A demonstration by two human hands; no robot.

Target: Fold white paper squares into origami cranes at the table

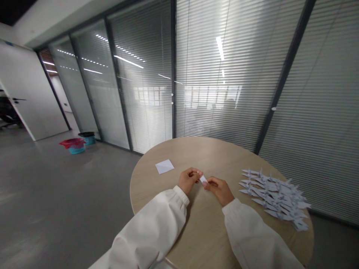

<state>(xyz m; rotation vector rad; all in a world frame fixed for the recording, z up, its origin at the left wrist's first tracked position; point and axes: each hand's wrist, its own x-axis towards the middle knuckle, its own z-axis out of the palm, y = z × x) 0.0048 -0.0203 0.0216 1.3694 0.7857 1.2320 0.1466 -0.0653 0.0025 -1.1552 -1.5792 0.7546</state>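
Observation:
A small folded piece of white paper [203,180] is pinched between my two hands above the middle of the round table. My left hand [189,180] grips its upper left end with thumb and fingers closed. At its lower right end, the fingertips of my right hand [220,189] are closed on it too. My fingers cover much of the paper, so its exact shape is hard to make out. Left of my hands, a flat white sheet of paper [165,166] lies on the tabletop. Many folded white paper cranes [277,194] sit in close rows to the right.
The round wooden table [207,149] stands close to a glass partition [224,74] with blinds. On the floor at the left are a bin with a red liner [73,145] and a bin with a black liner [88,137]. A white door [30,89] is beyond them.

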